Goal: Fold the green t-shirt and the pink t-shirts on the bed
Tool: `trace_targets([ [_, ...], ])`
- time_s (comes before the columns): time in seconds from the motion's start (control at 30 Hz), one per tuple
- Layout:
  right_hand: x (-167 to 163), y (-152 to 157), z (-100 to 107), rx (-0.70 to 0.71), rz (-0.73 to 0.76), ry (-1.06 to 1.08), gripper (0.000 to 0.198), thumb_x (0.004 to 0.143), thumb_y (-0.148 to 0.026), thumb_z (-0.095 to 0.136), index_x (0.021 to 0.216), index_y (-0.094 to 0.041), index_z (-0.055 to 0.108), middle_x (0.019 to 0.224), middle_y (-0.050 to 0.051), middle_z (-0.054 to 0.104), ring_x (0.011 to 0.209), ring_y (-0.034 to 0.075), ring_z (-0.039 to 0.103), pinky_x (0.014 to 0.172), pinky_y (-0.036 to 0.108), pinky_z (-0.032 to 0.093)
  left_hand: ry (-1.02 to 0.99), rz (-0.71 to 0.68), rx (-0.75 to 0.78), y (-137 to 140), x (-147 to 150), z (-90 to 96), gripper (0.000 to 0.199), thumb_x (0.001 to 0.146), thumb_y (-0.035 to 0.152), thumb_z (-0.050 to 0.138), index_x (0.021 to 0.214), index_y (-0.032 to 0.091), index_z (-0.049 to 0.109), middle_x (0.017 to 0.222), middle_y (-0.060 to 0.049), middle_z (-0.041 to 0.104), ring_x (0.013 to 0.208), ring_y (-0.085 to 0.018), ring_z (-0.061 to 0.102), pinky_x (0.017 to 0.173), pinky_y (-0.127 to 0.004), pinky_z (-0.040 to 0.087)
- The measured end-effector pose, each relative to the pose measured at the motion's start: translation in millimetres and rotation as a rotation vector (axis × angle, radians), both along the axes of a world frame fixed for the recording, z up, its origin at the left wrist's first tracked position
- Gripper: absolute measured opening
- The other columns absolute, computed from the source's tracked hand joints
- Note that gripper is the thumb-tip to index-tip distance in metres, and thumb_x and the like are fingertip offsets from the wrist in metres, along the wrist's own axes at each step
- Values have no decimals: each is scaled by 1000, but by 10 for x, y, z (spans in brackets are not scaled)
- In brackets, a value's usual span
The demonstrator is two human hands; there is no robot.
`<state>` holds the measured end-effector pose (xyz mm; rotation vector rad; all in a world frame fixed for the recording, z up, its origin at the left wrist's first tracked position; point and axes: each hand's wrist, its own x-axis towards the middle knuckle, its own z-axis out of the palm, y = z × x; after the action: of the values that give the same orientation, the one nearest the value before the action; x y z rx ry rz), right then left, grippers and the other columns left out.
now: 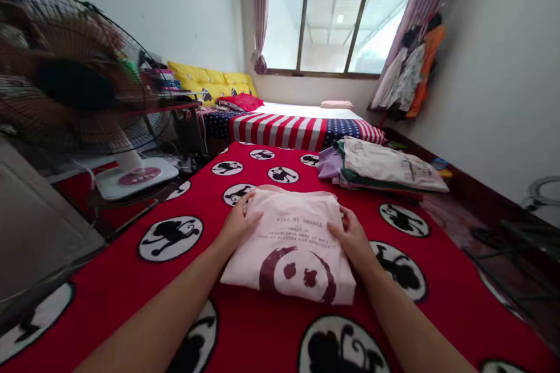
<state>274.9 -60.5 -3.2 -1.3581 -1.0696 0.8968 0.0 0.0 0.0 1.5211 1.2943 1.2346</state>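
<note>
A folded pale pink T-shirt (pixel 291 239) lies on the red cloth with monkey pictures (pixel 245 326). Dark lettering and a round maroon face print show on its upper side, upside down to me. My left hand (pixel 240 222) grips its left edge near the far corner, thumb on top and the other fingers mostly hidden. At the right edge, my right hand (pixel 350 237) has its thumb on the fabric and its fingers curled around the side. The shirt rests flat on the cloth between both hands.
A stack of folded clothes (pixel 385 166) sits at the far right of the red cloth. On the left stands a large fan (pixel 135 178). Beyond is a bed with a striped, starred cover (pixel 280 130), under a window (pixel 336 23). Garments (pixel 409 78) hang by the right wall.
</note>
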Motion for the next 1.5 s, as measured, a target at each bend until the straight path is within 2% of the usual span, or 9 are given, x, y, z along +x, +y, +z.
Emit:
trace_targets([
  [0.17, 9, 26, -41, 22, -18, 82, 82, 69, -41, 72, 139, -21, 36, 107, 9, 69, 83, 22, 67, 67, 33, 53, 33, -62, -5, 11, -33, -72, 58, 73, 27, 64, 129, 14, 60, 109, -10, 72, 96, -26, 68, 85, -35, 53],
  [0.3, -3, 44, -86, 36, -42, -62, 68, 68, -41, 70, 130, -18, 53, 120, 12, 65, 88, 23, 66, 72, 34, 54, 120, -4, 11, -22, 12, -24, 47, 72, 24, 65, 117, 14, 69, 116, -10, 70, 110, -28, 64, 97, -37, 48],
  [0.43, 31, 64, -118, -17, -43, -154, 60, 70, -43, 65, 123, -15, 61, 109, 11, 69, 82, 23, 67, 73, 37, 55, 149, 10, 23, -48, 34, 16, 49, 72, 20, 66, 120, 13, 67, 124, -10, 67, 117, -28, 60, 104, -37, 44],
  [0.63, -96, -52, 134, 201, -219, -766, 41, 79, -34, 56, 113, -14, 68, 130, 16, 57, 118, 31, 55, 104, 48, 41, 175, 3, 46, -18, 10, -28, 50, 74, 19, 66, 123, 13, 65, 127, -12, 65, 117, -28, 60, 103, -38, 45],
  [0.73, -384, -208, 299, 317, -24, -939, 46, 88, -39, 51, 128, -18, 60, 142, 13, 52, 134, 28, 43, 112, 47, 32, 164, -4, 51, -14, 15, -32, 48, 74, 19, 66, 121, 13, 66, 125, -12, 66, 115, -28, 61, 102, -38, 45],
  [0.87, -771, -393, 271, 221, 474, -1106, 66, 90, -55, 50, 149, -29, 36, 157, 6, 32, 147, 28, 21, 117, 57, 14, 106, -13, 72, -18, 13, -28, 48, 71, 19, 67, 118, 11, 68, 123, -13, 67, 117, -29, 60, 105, -40, 43],
  [0.93, -862, -435, 187, 171, 600, -1164, 67, 90, -63, 45, 149, -34, 34, 160, 4, 23, 149, 30, 13, 117, 60, 8, 83, -15, 76, -6, 0, -32, 49, 69, 20, 67, 117, 10, 68, 124, -14, 66, 119, -29, 59, 107, -41, 40],
  [1.17, -845, -426, 102, 140, 611, -1195, 68, 90, -70, 34, 149, -38, 33, 162, -1, 15, 150, 27, 8, 117, 57, 6, 8, -34, 46, 244, -63, 61, 56, 71, 34, 65, 121, 9, 64, 123, -15, 67, 113, -28, 62, 95, -37, 49],
  [1.5, -840, -439, 109, 148, 612, -1170, 68, 90, -70, 32, 149, -37, 33, 162, 0, 15, 150, 26, 7, 117, 57, 5, 66, -77, -54, 864, 4, 200, 43, 50, 38, 79, 85, 11, 74, 69, -6, 71, 62, -18, 63, 55, -25, 44],
])
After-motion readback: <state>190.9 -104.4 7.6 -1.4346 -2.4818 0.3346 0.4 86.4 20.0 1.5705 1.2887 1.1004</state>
